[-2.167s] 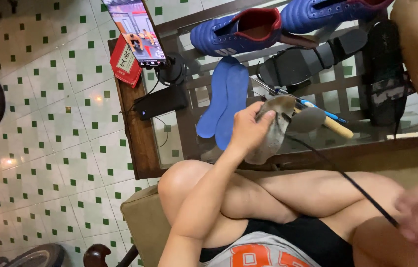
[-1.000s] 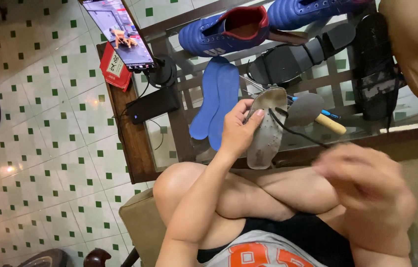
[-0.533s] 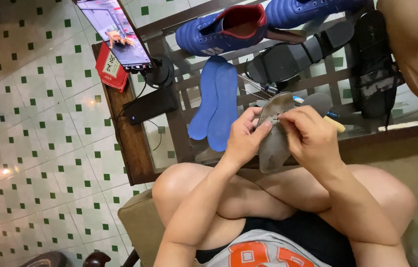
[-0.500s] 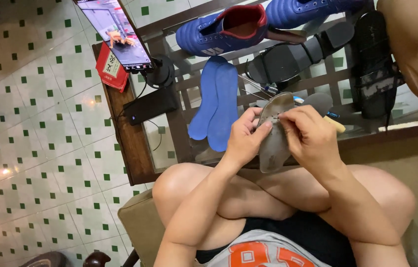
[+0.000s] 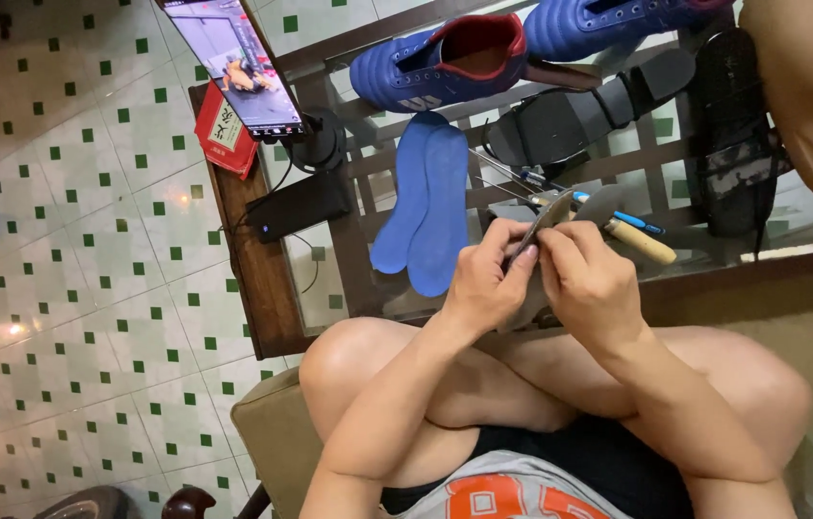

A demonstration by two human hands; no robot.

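Green-dotted tile floor and glass-topped table (image 5: pixel 262 288) beyond both hands, left hand (image 5: pixel 483 288) and right hand (image 5: pixel 587 284) together pinching a grey sole piece (image 5: pixel 543 219) held edge-up over the knees, stitching apparently mid-way, blue insoles (image 5: pixel 425 207) just beyond, untouched.

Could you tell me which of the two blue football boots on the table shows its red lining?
The left blue boot, nearest the phone: its opening faces the camera, showing red lining. The other boot is cut off at the frame's top.
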